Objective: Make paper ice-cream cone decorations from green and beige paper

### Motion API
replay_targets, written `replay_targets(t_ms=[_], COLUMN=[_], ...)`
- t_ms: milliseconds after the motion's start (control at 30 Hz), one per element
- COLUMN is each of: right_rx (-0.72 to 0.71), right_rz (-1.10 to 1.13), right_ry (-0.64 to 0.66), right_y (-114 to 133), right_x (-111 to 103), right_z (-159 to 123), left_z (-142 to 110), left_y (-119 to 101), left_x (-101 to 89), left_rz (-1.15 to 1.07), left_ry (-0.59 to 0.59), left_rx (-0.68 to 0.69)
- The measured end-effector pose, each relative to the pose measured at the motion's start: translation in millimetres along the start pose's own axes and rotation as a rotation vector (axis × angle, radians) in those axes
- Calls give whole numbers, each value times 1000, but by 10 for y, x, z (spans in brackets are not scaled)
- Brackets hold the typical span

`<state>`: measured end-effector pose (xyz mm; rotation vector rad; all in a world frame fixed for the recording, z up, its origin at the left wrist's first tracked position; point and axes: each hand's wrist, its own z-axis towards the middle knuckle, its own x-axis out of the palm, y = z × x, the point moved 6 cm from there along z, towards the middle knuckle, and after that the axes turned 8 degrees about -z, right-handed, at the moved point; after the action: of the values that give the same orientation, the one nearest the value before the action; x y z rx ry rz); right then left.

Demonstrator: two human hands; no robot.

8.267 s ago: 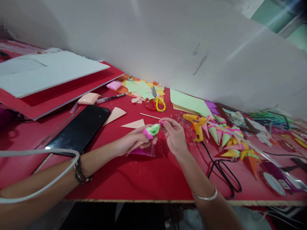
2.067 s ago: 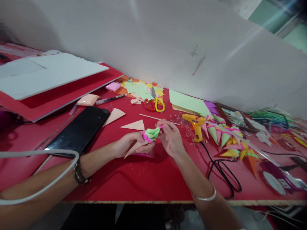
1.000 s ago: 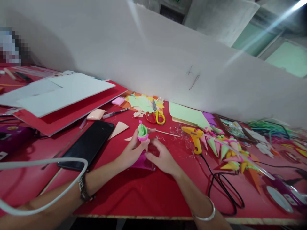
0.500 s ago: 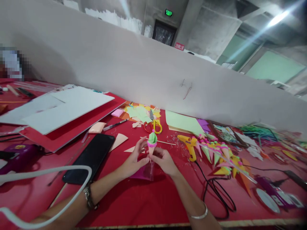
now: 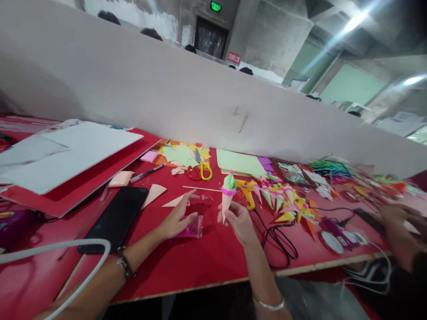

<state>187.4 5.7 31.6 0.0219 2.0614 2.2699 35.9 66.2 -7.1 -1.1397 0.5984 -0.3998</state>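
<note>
My right hand point(image 5: 237, 218) pinches the lower part of a small craft ice cream cone point(image 5: 226, 202). The cone is upright, of peach paper, with a pink frilled band, a green swirl and a pink ball on top. My left hand point(image 5: 177, 218) is empty, its fingers apart, over a clear purple packet point(image 5: 191, 226) on the red table. Behind that hand lie peach paper wedges point(image 5: 175, 201) and a thin stick point(image 5: 202, 189). A yellow glue gun point(image 5: 247, 195) lies just behind the held cone, partly hidden by it.
Several finished cones point(image 5: 287, 200) are heaped at the right. Scissors point(image 5: 201, 170) lie on paper scraps at the back. A black phone point(image 5: 115, 218) and white boards point(image 5: 76, 149) occupy the left. A black cable point(image 5: 278, 238) coils at the right. Another person's hand point(image 5: 402, 226) is at the far right.
The cone has moved to the right in my right hand, away from my left hand, which now stands apart from it. The view has swung to the right, bringing another person's hand into sight.
</note>
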Motion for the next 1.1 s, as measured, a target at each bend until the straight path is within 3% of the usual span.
replay_targets(t_ms=[167,333,433,533,633,767,867,1000,1100], right_rx=[-62,-386,-495,-456,-205,74,141,133,103], right_rz=[-106,-87,-146,-241,-402,-489,-551,-662,-783], right_ry=[-207,-760,-1039,-1287,-1391,-1166,-1048,-927,-918], right_y=[288,806,1025,955,613,62,-168,-223,-147], right_x=[-406,-1144,-1612,-2060,-2388,-2540,-2516,-2438,-2443], right_z=[-605,-1273,-1557,-1714,-1660,-1264,-968,-629,-435], left_z=[32,33,2,-47,-97,-130,-132,-133,-139], left_y=[13,-11,-2,10,8,27,54,75,72], left_x=[22,44,35,3,-31,-48,-46,-45,-42], left_rz=[50,106,129,147,172,190,200,217,231], left_ry=[15,22,10,-7,-18,-16,-9,-10,-9], left_rx=[12,5,-21,-40,-51,-67,-74,-88,-96])
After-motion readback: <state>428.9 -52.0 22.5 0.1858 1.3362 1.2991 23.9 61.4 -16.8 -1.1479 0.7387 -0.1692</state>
